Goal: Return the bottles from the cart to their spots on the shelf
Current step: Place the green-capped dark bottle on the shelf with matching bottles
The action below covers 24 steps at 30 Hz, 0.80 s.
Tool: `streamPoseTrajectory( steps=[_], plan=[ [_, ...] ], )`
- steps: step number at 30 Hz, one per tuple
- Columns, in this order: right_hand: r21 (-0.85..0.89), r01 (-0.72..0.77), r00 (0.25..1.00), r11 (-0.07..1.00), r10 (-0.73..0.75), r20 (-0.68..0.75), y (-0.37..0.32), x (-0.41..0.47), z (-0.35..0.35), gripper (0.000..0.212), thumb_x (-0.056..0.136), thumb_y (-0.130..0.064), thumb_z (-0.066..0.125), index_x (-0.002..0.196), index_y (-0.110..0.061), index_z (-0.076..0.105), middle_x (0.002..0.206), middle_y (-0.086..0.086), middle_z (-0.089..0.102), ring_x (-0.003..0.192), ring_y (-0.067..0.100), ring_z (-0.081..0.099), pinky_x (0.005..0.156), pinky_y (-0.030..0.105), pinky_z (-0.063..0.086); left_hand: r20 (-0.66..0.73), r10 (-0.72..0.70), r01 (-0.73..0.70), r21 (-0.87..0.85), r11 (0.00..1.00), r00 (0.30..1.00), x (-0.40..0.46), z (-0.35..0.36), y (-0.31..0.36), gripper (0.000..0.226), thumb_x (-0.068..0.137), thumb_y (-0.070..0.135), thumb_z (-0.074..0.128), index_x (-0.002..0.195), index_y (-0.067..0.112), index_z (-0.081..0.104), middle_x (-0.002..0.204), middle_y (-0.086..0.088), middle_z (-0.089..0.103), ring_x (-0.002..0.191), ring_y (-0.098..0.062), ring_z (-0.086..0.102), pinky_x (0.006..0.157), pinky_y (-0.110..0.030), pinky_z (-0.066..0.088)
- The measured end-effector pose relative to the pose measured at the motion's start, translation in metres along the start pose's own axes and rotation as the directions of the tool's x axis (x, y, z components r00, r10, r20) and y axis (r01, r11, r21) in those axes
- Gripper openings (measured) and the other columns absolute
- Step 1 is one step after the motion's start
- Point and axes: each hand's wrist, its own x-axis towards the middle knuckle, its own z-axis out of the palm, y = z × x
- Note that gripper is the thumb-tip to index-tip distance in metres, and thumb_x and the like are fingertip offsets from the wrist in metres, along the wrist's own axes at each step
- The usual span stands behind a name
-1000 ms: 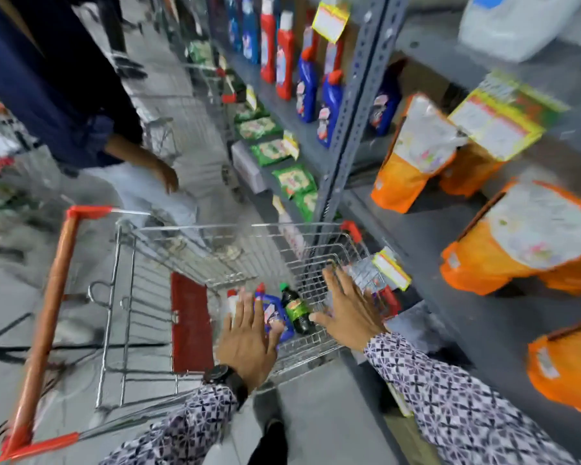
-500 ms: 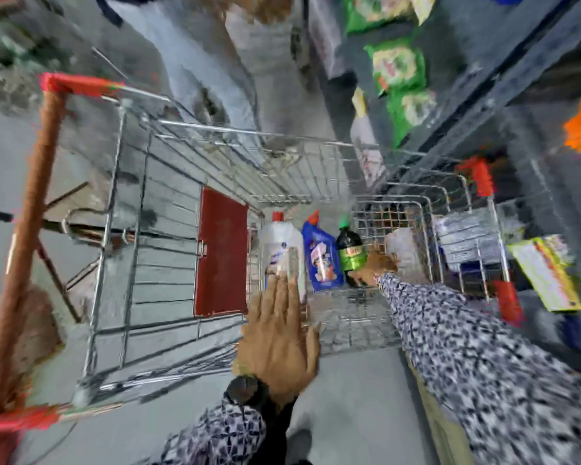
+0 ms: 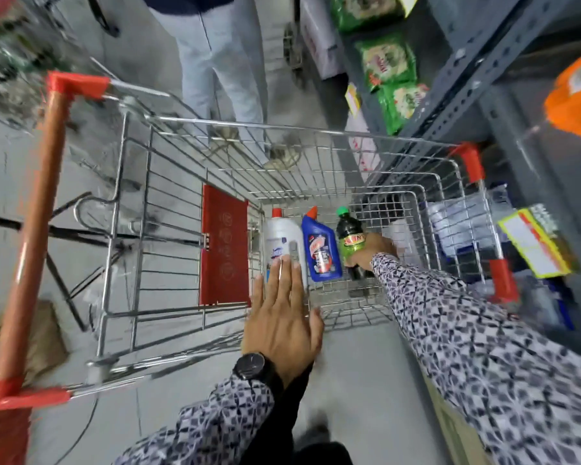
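While the left hand (image 3: 282, 317) hovers flat with fingers spread over the cart's (image 3: 188, 129) near rim, the right hand (image 3: 371, 251) grasps the dark green-labelled bottle (image 3: 349, 239) inside, right of the blue bottle (image 3: 321, 250) and white bottle (image 3: 282, 245).

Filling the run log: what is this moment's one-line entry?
right hand grips green bottle | left hand open above cart | white, blue bottles untouched

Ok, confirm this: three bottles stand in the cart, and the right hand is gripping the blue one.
Not quite. The head view shows the right hand gripping the dark green-capped bottle, not the blue bottle. The rest holds: three bottles stand in the cart.
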Motion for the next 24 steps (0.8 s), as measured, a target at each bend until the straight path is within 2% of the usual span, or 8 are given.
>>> streamPoseTrajectory(
  steps=[3, 6, 10, 12, 16, 19, 22, 24],
  plan=[
    [0.077, 0.061, 0.991, 0.995, -0.051, -0.124, 0.010, -0.024, -0.013, 0.068, 0.073, -0.016, 0.088, 0.133, -0.005, 0.059, 0.135, 0.018, 0.065, 0.119, 0.033, 0.064, 0.096, 0.035, 0.051, -0.010, -0.010, 0.009, -0.012, 1.000, 1.000, -0.003, 0.001, -0.005, 0.079, 0.097, 0.052, 0.021, 0.162, 0.010, 0.001, 0.171, -0.007, -0.005, 0.160, -0.023, -0.005, 0.129, -0.052, 0.004],
    [0.187, 0.132, 0.958, 0.973, -0.077, -0.275, 0.029, -0.085, -0.037, 0.070, 0.060, -0.025, 0.094, 0.124, -0.017, 0.065, 0.112, 0.004, 0.076, 0.091, 0.022, 0.068, 0.070, 0.027, 0.052, -0.077, 0.061, -0.064, -0.032, 0.997, 0.995, -0.017, -0.026, 0.008, 0.076, 0.097, 0.046, 0.027, 0.161, 0.008, 0.014, 0.171, -0.012, 0.008, 0.159, -0.029, 0.010, 0.128, -0.054, 0.014],
    [0.228, 0.355, 0.773, 0.907, -0.147, -0.618, 0.053, -0.219, -0.079, 0.067, 0.049, -0.050, 0.089, 0.106, -0.029, 0.061, 0.096, -0.005, 0.075, 0.087, 0.021, 0.070, 0.078, 0.036, 0.058, -0.276, 0.270, -0.286, -0.020, 0.958, 0.923, -0.050, -0.092, 0.062, 0.073, 0.094, 0.034, 0.040, 0.158, 0.003, 0.023, 0.169, -0.017, 0.016, 0.158, -0.033, 0.015, 0.127, -0.054, 0.020],
    [0.230, 0.449, 0.661, 0.863, -0.148, -0.736, 0.071, -0.295, -0.099, 0.060, 0.053, -0.042, 0.094, 0.097, -0.029, 0.055, 0.083, -0.013, 0.070, 0.077, 0.012, 0.068, 0.070, 0.019, 0.055, -0.383, 0.353, -0.390, -0.022, 0.920, 0.854, -0.071, -0.129, 0.100, 0.076, 0.090, 0.032, 0.037, 0.158, 0.001, 0.023, 0.169, -0.018, 0.015, 0.158, -0.034, 0.015, 0.128, -0.050, 0.014],
    [0.126, 0.514, 0.365, 0.848, -0.083, -0.927, 0.118, -0.454, -0.128, 0.068, 0.049, -0.056, 0.090, 0.108, -0.044, 0.057, 0.085, -0.020, 0.074, 0.081, -0.002, 0.070, 0.073, 0.024, 0.055, -0.554, 0.558, -0.677, -0.014, 0.736, 0.618, -0.122, -0.189, 0.197, 0.071, 0.094, 0.032, 0.028, 0.159, 0.002, 0.021, 0.169, -0.016, 0.014, 0.158, -0.033, 0.013, 0.128, -0.047, 0.009],
    [0.122, 0.499, 0.178, 0.858, 0.037, -0.983, 0.167, -0.550, -0.136, 0.070, 0.053, -0.046, 0.095, 0.114, -0.038, 0.063, 0.097, -0.020, 0.077, 0.088, -0.010, 0.069, 0.078, 0.017, 0.054, -0.629, 0.704, -0.873, 0.080, 0.481, 0.331, -0.160, -0.223, 0.288, 0.062, 0.100, 0.031, 0.036, 0.157, 0.004, 0.030, 0.167, -0.016, 0.023, 0.157, -0.032, 0.019, 0.128, -0.048, 0.016],
    [0.113, 0.465, -0.014, 0.878, 0.135, -0.991, 0.206, -0.621, -0.128, 0.069, 0.054, -0.044, 0.095, 0.115, -0.042, 0.063, 0.096, -0.030, 0.073, 0.090, -0.016, 0.067, 0.076, 0.005, 0.048, -0.515, 0.845, -0.958, 0.141, 0.251, 0.146, -0.192, -0.244, 0.379, 0.064, 0.099, 0.036, 0.027, 0.155, 0.006, 0.034, 0.166, -0.014, 0.027, 0.157, -0.032, 0.021, 0.127, -0.052, 0.019],
    [0.126, 0.444, -0.137, 0.887, 0.206, -0.969, 0.228, -0.655, -0.120, 0.066, 0.055, -0.042, 0.096, 0.111, -0.048, 0.061, 0.095, -0.038, 0.069, 0.090, -0.021, 0.063, 0.074, 0.000, 0.045, -0.359, 0.926, -0.964, 0.185, 0.191, 0.114, -0.208, -0.252, 0.435, 0.070, 0.097, 0.042, 0.018, 0.156, 0.007, 0.034, 0.166, -0.014, 0.029, 0.157, -0.032, 0.021, 0.126, -0.056, 0.019]
  ],
)
